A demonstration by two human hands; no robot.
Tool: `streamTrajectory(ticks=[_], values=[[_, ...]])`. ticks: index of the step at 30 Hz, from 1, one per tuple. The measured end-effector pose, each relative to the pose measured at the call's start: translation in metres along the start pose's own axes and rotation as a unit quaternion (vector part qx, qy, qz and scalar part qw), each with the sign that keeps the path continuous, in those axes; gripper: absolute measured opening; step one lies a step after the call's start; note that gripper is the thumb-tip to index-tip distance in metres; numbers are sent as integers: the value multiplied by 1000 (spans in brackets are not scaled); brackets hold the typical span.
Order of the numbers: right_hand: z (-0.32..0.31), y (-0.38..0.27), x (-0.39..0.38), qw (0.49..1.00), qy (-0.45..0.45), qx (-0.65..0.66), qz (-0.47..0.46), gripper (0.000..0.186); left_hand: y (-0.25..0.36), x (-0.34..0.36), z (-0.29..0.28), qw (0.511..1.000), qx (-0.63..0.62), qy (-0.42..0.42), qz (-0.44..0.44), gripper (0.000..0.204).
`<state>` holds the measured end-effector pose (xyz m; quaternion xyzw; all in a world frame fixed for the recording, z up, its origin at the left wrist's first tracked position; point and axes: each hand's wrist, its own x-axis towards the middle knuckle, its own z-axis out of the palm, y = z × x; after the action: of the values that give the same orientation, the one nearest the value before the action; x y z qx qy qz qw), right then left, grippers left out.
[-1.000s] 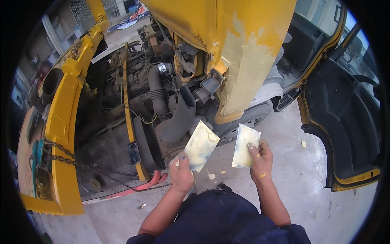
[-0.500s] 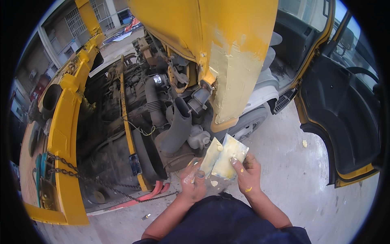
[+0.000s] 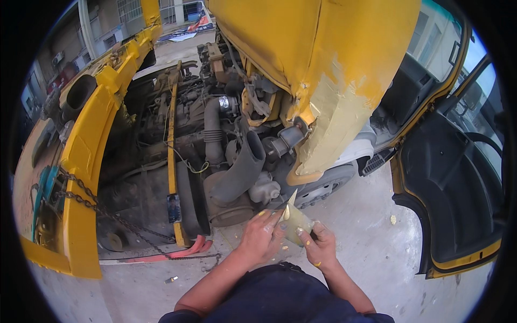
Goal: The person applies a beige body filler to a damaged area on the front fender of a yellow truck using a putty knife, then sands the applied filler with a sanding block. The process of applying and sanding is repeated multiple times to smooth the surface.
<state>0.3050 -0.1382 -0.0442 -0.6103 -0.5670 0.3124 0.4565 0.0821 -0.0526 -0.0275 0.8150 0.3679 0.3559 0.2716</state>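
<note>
In front of my waist, my left hand is closed on a putty spreader, a flat piece now seen nearly edge-on. A bit of cream filler sits near its edge. Closed too, my right hand grips a filler-smeared flat plate with its thumb on the face. The two pieces meet or overlap; their exact contact is hard to see. Filler flecks mark both hands. Ahead, the lower corner of a yellow cab panel carries a broad coat of cream filler.
Left of the panel lie exposed engine parts and a black air duct. A yellow frame beam with a chain stands far left. A wheel sits behind the panel; an open black-lined door is at right.
My left hand has turned, so its spreader shows edge-on instead of face-on, close against the right-hand plate. The view has shifted; the truck panel appears farther right.
</note>
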Motion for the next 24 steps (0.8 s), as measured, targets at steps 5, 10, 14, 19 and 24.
streamTrajectory(ticks=[5,10,14,19,24], values=[[-16,-1,16,1000,-4,12,-10,20,-22,-18,11,918,-319,98,-214,58],[-79,-42,63,970,99,-112,-190,23,-55,-37,4,900,-311,183,-244,76],[-140,-107,115,786,117,-414,-444,64,-65,-58,-3,895,-286,181,-290,78],[-181,-166,157,585,105,-602,-533,64,-72,-78,9,889,-289,189,-302,77],[-203,-199,190,517,36,-634,-574,58,-83,-102,18,881,-278,193,-329,75]])
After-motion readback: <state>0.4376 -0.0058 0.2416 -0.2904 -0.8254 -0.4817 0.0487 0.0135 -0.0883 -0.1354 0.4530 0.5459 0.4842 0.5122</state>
